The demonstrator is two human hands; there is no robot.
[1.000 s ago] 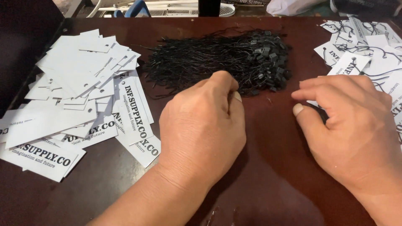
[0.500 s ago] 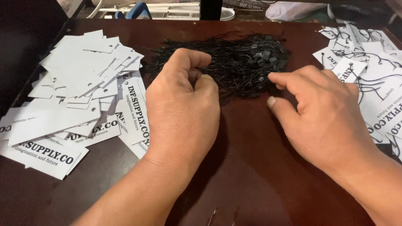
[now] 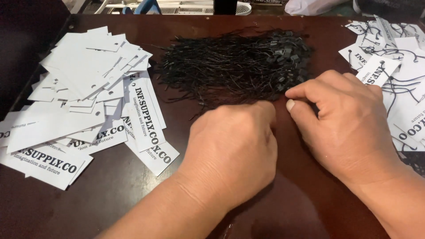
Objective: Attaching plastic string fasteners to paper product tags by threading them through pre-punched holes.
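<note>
- At the middle of the dark brown wooden table [image 3: 133, 208], toward its far edge, lies a loose heap of thin black plastic tag strings with small square locks [image 3: 234, 66], the locks bunched at the heap's right end.
- The left hand [image 3: 230, 155] rests knuckles-up just in front of the heap, its fingers curled under into a loose fist; the fingertips are hidden beneath the hand, so I cannot tell whether they pinch a string.
- The right hand [image 3: 349, 124] sits just beside the left, nearer the right edge, with thumb and forefinger drawn together at the heap's near right corner (whether a string is caught between them cannot be made out).
- Along the left edge spreads a fanned pile of white rectangular card hang tags with black print and punched holes [image 3: 84, 102], some face down and blank, some face up.
- By the far right corner lies a second pile of white card tags already threaded with black strings [image 3: 398, 75], partly overlapped by the right hand.
</note>
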